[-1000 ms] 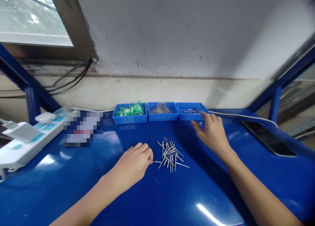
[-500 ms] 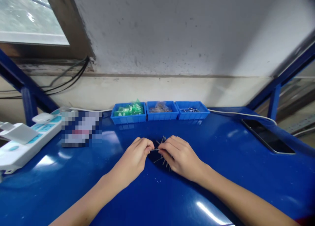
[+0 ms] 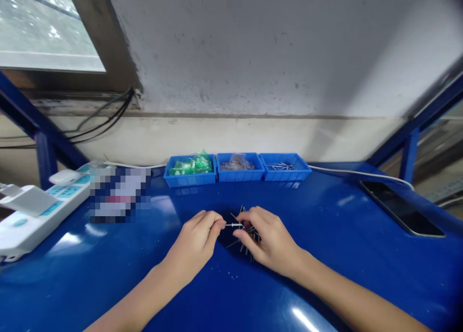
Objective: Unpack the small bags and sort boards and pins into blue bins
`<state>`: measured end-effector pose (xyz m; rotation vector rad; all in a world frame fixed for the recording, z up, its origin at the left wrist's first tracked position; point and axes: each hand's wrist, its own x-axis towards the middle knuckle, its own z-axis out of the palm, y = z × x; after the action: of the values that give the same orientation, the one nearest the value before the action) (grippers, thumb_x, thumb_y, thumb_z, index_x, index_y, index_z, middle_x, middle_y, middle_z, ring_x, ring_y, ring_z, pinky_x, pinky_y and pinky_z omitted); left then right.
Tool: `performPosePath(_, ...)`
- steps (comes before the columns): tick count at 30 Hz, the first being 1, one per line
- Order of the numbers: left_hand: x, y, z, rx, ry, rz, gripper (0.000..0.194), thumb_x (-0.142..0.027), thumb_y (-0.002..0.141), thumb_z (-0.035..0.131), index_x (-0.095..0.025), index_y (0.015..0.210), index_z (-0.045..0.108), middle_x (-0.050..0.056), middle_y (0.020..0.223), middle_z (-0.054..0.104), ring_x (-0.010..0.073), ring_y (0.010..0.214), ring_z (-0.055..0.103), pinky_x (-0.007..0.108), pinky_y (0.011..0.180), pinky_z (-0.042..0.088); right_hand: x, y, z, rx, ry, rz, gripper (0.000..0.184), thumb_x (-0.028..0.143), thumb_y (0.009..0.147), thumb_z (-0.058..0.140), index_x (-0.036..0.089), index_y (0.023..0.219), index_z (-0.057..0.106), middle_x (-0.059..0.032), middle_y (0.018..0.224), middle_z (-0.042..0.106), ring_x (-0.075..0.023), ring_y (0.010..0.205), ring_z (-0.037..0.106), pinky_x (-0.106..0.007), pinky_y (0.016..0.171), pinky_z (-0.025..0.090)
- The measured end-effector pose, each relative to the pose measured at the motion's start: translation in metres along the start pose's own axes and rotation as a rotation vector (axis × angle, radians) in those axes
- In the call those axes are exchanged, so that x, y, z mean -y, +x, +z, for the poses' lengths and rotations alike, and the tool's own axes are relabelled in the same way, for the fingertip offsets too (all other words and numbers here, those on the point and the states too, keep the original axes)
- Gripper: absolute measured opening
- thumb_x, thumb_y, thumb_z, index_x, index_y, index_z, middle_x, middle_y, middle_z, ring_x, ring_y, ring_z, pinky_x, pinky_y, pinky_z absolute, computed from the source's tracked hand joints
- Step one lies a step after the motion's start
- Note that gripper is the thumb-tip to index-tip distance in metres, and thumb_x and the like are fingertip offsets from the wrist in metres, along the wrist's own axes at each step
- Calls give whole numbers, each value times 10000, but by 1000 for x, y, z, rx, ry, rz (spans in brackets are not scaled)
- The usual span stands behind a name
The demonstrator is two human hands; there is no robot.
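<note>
My left hand (image 3: pixel 202 235) pinches the thin pin of a silver blind rivet (image 3: pixel 236 225) between thumb and fingertips. The rivet lies level, its thicker end pointing right. My right hand (image 3: pixel 269 235) is open, with thumb and forefinger apart around that thicker end. Several more rivets (image 3: pixel 249 245) lie in a loose heap on the blue table (image 3: pixel 202 298), partly hidden under my right hand.
Along the back stand three blue bins: one with green plastic bags (image 3: pixel 191 167), one with a clear bag (image 3: pixel 237 163) of small parts, one with loose rivets (image 3: pixel 281 166). A power strip (image 3: pixel 68 192) with plugs lies left, a phone (image 3: pixel 401 209) right.
My right thumb and forefinger have parted from the rivet, uncovering its thicker end. My left hand keeps its pinch. The view has shifted slightly.
</note>
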<state>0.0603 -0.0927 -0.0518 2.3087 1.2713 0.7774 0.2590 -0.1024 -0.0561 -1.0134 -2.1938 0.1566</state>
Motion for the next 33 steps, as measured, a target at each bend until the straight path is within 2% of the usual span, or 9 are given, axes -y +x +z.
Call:
performPosePath(5,-5,-2,-1,50,-25,-43,238,-284,955,321,-206,816,498,-7,745,573,150,697,554,291,646,427,1,2,-8,20,-105,-134,146,208,908,456,162,867,588,-42,731,593,-142,643,492,-286,613,379)
performPosePath(8,-11,-4,-2,140,3,-41,154,-357,907,456,-223,932,526,-4,795,594,176,756,564,324,700,436,-16,10,-27,-113,-187,-199,130,189,876,486,163,788,578,-41,684,586,-144,632,507,-282,614,391)
performPosePath(10,-13,-6,-1,185,91,-6,169,-373,852,545,-227,937,540,6,844,601,207,819,559,367,753,425,-40,16,-43,-328,-298,-120,133,202,865,497,171,754,564,-39,662,581,-147,615,514,-279,612,406)
performPosePath(13,-12,-7,3,219,213,43,80,-289,863,521,-219,852,559,14,889,598,223,863,540,392,775,401,-77,18,-60,-505,-537,258,194,305,860,519,154,968,579,-76,775,607,-208,719,567,-324,656,436)
performPosePath(15,-10,-6,5,230,256,55,126,-214,885,456,-203,805,552,23,876,588,217,843,532,377,747,399,-90,14,-61,-438,-557,411,318,341,850,525,140,1095,547,-96,840,617,-237,766,583,-349,673,450)
performPosePath(17,-7,-4,6,230,271,56,162,-168,891,414,-188,782,532,33,858,577,214,820,526,366,722,401,-86,9,-54,-346,-448,436,342,355,862,509,137,1123,536,-88,838,619,-228,764,590,-346,680,460)
performPosePath(21,1,1,7,195,162,-2,175,-155,913,360,-188,786,475,24,806,558,196,770,529,329,675,416,-41,4,-29,-135,-153,216,278,336,905,467,157,1101,549,-71,880,618,-188,821,585,-319,747,456)
performPosePath(25,2,3,7,102,11,-17,162,-189,932,334,-212,890,489,18,866,576,179,821,566,308,708,444,-6,4,-11,91,-109,-13,255,318,887,515,170,1090,559,-69,910,622,-193,819,561,-327,732,431)
performPosePath(33,-4,1,6,26,-109,-41,138,-243,929,380,-228,963,513,7,856,607,139,726,587,265,665,466,-11,2,-10,88,-105,-76,185,212,936,409,161,896,582,-54,787,598,-153,693,499,-290,643,372)
